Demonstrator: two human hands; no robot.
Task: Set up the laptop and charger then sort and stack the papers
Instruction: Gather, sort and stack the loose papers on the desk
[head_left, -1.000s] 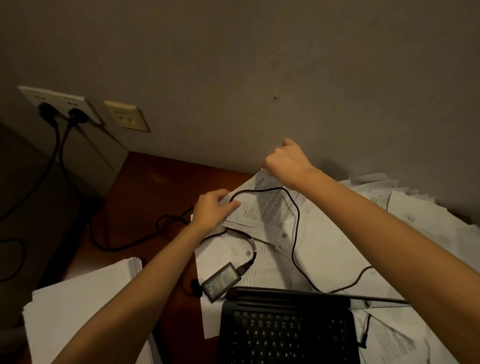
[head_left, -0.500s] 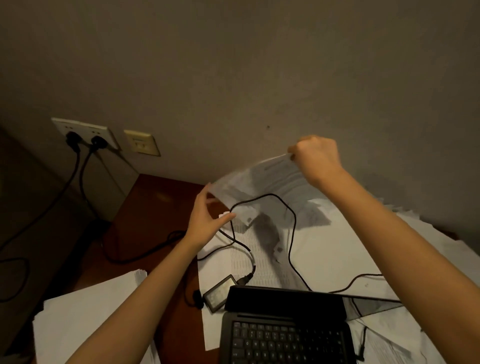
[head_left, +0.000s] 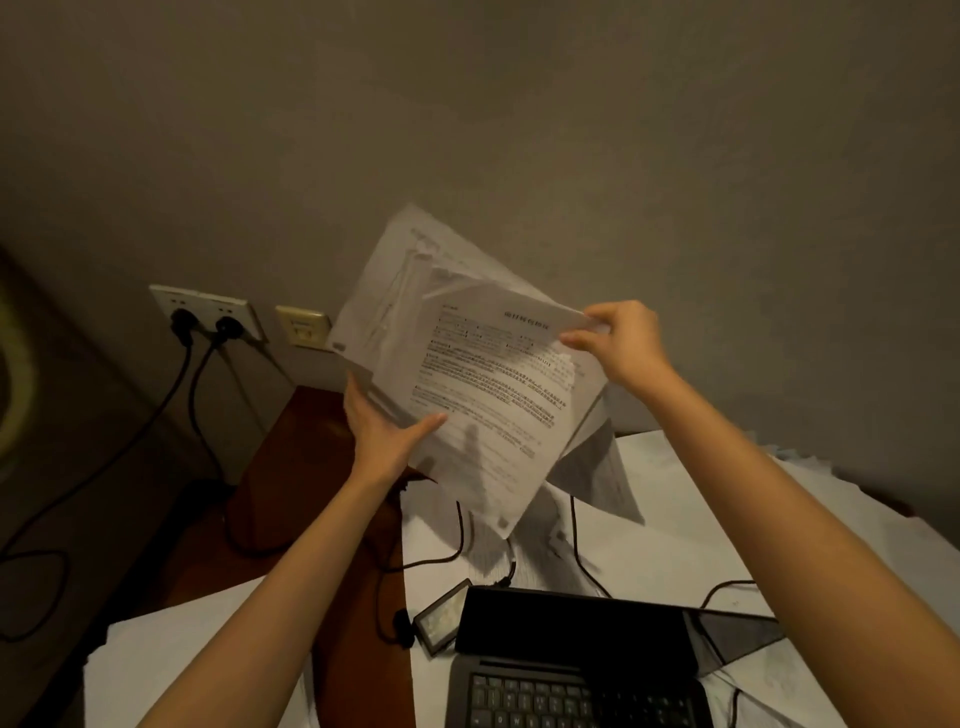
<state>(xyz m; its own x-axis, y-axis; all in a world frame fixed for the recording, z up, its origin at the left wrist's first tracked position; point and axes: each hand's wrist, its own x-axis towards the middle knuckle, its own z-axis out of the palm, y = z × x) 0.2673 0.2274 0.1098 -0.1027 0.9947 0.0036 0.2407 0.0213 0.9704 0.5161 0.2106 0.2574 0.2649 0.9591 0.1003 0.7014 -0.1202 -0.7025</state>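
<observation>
The sheaf of papers (head_left: 467, 374) that lay on the desk under the charger cable a second ago is now lifted clear of it, held up in front of the wall (head_left: 571, 130) between my two hands. My left hand (head_left: 384, 431) supports the lower left edge, palm under the sheets and thumb laid straight across the printed top page. My right hand (head_left: 621, 345) pinches the upper right corner between thumb and curled fingers. The sheets fan out unevenly, one page drooping below the rest toward the desk. Beneath them, the black charger cable (head_left: 574, 540) loops over the loose white papers (head_left: 675, 519) spread across the right side of the desk (head_left: 311, 467). The charger brick (head_left: 441, 616) lies just beside the left rear corner of the open laptop (head_left: 576, 670), which sits at the near edge with its keyboard toward me. A separate stack of white sheets (head_left: 197, 660) rests at the near left. On the wall at left, two black plugs sit in a white double socket (head_left: 208, 312), next to a cream wall plate (head_left: 304, 327).
</observation>
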